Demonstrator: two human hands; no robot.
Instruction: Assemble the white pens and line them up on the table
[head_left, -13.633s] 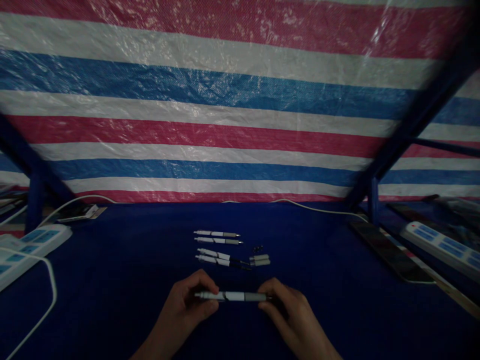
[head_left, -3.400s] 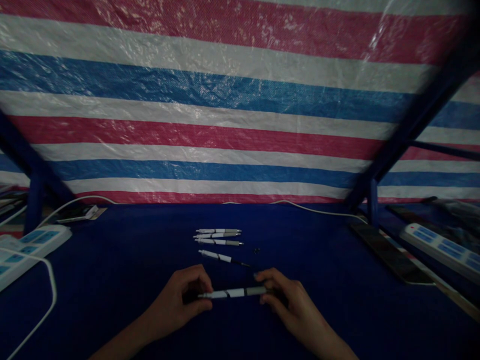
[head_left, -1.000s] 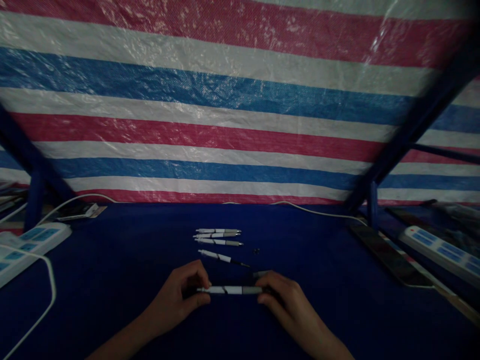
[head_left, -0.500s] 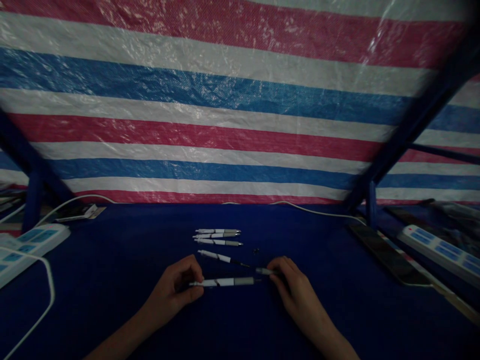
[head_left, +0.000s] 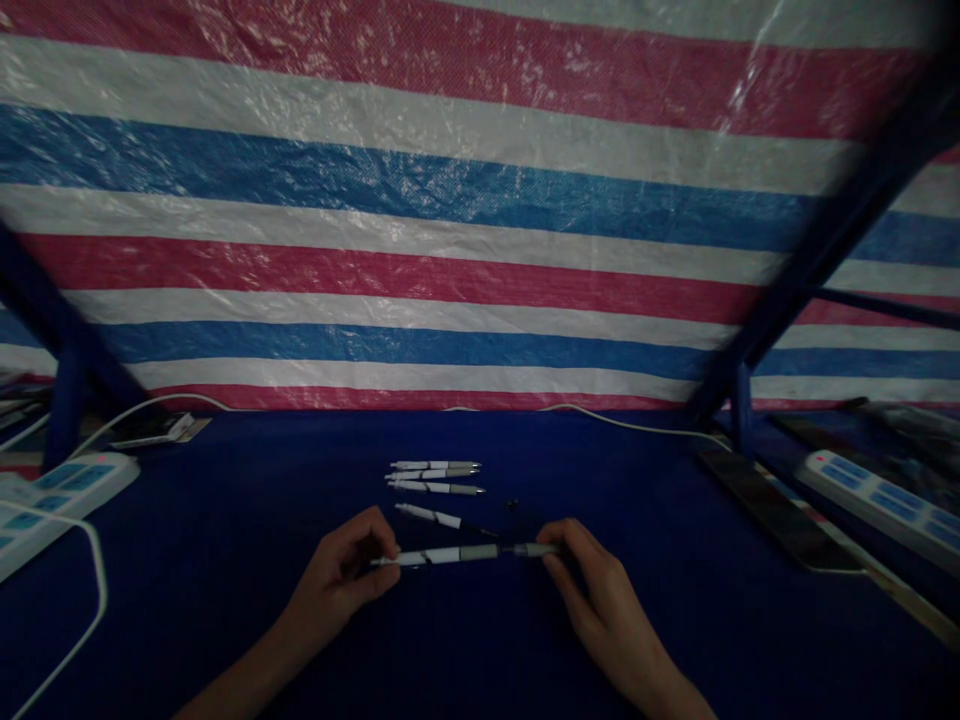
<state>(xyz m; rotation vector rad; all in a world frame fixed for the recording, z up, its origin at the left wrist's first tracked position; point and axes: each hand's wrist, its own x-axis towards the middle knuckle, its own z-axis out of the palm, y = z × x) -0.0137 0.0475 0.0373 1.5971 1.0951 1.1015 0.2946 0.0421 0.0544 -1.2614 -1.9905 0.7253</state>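
Observation:
My left hand [head_left: 351, 568] pinches the left end of a white and grey pen [head_left: 442, 555], held level. Between thumb and finger of my right hand [head_left: 589, 575] is a small grey pen part [head_left: 534, 549], in line with the pen's right end; a thin dark piece shows between the two. Behind them lies a slanted pen [head_left: 435, 516] with a dark front section. Further back, three white and grey pens [head_left: 431, 488] lie side by side. Some tiny dark bits [head_left: 511, 504] rest to the right of these.
White power strips stand at the left [head_left: 75, 500] and right [head_left: 881, 495] of the blue table [head_left: 262, 480]. A dark flat phone-like object [head_left: 772, 510] lies at the right. White cables run along the back, before a striped sheet [head_left: 450, 230].
The grey part in my right hand is now lined up with the pen's right end, over the thin dark piece. The pen has moved slightly left and up with my left hand.

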